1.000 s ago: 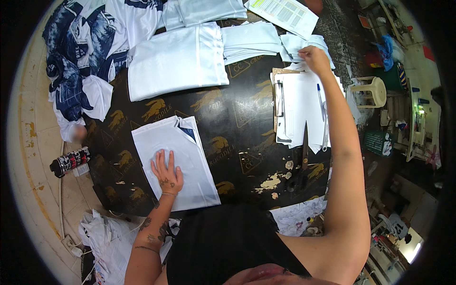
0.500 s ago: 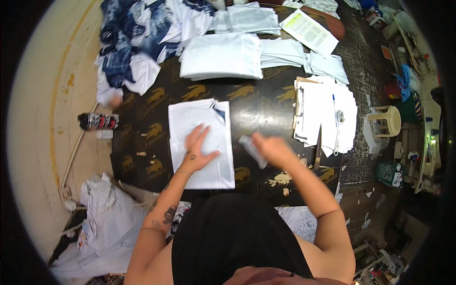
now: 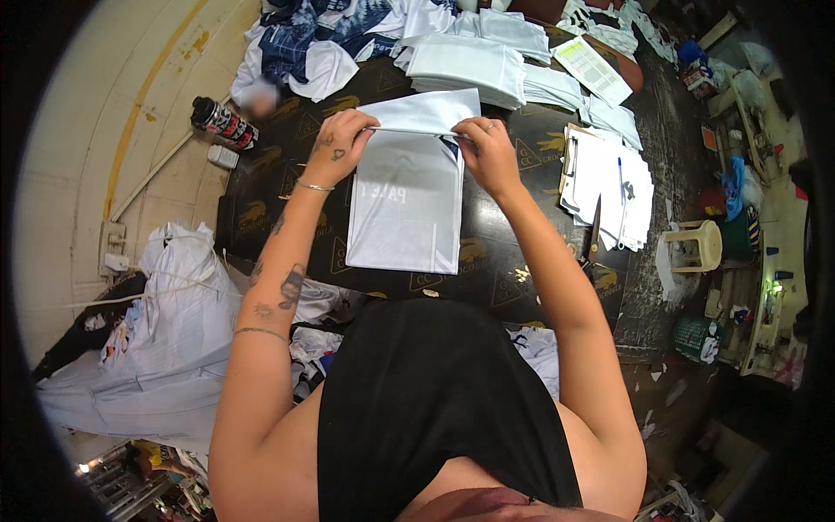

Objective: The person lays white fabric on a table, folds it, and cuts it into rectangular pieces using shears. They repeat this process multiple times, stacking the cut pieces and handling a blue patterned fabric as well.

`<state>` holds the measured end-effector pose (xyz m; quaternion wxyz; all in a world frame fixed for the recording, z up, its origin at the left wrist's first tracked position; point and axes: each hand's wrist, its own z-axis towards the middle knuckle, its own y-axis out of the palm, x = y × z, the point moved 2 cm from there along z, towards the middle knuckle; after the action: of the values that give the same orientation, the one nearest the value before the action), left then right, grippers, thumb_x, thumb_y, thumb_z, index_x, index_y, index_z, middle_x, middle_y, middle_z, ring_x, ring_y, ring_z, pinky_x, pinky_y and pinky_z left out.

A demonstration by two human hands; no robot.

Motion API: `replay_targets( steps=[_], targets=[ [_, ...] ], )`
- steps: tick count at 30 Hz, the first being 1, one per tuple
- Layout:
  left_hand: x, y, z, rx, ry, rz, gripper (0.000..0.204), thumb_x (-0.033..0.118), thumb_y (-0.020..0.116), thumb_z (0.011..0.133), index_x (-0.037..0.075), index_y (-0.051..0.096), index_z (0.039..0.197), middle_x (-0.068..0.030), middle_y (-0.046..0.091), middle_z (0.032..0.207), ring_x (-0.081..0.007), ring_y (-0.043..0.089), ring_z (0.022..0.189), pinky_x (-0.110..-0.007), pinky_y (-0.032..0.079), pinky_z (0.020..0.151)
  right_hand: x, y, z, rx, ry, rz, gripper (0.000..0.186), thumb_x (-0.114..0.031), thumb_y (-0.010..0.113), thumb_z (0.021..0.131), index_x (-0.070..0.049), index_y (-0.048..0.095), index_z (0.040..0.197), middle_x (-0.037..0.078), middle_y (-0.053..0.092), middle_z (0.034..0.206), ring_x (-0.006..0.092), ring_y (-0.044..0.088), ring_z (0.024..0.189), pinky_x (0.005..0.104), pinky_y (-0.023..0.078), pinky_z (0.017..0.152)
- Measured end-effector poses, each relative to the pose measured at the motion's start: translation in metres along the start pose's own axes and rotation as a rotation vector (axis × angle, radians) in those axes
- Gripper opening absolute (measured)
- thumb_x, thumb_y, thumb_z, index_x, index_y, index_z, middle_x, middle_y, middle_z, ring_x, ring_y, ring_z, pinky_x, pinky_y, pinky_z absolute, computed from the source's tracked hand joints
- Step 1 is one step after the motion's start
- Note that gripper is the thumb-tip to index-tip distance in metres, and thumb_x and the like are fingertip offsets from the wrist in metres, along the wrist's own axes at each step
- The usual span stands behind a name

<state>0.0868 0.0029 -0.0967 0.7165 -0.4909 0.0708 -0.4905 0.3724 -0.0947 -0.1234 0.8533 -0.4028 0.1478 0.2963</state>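
Observation:
A folded white garment [image 3: 407, 204] lies flat on the dark table [image 3: 261, 209] in front of me. My left hand [image 3: 337, 146] pinches its upper left part near the collar. My right hand [image 3: 489, 152] grips the upper right part. Between the two hands the top edge of the cloth is lifted and folded over. A stack of similar folded white garments [image 3: 465, 65] sits just beyond it.
A clipboard with white papers and a pen [image 3: 609, 183] lies at the table's right. Scissors [image 3: 593, 230] rest beside it. A spray can [image 3: 222, 122] lies at the left edge. Blue and white clothes [image 3: 300, 39] are heaped at the back left; white fabric bundles [image 3: 165, 331] lie on the floor.
My right hand came from the papers at the far right to the garment. Both hands moved up to its top edge and took hold of it.

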Motion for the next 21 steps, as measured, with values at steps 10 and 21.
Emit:
replay_targets(
  steps=[10, 21],
  targets=[
    [0.016, 0.027, -0.258, -0.428, -0.256, -0.09, 0.043, 0.026, 0.083, 0.084, 0.01, 0.071, 0.123, -0.0165, 0.065, 0.124, -0.0345, 0.059, 0.121, -0.045, 0.045, 0.109, -0.055, 0.027, -0.217, -0.737, 0.064, -0.03, 0.034, -0.031, 0.079, 0.088, -0.013, 0.069, 0.116, 0.018, 0.07, 0.113, 0.0375, 0.064, 0.112, 0.0499, 0.05, 0.098],
    [-0.095, 0.049, -0.14, -0.196, -0.985, -0.062, 0.06, 0.038, 0.066, 0.098, -0.001, 0.056, 0.142, -0.0212, 0.073, 0.117, -0.0351, 0.07, 0.109, -0.046, 0.054, 0.096, 0.014, 0.051, -0.084, -0.546, 0.737, -0.28, 0.044, -0.039, 0.072, 0.094, 0.001, 0.071, 0.114, 0.024, 0.074, 0.113, 0.0397, 0.072, 0.106, 0.0488, 0.057, 0.092]
  ],
)
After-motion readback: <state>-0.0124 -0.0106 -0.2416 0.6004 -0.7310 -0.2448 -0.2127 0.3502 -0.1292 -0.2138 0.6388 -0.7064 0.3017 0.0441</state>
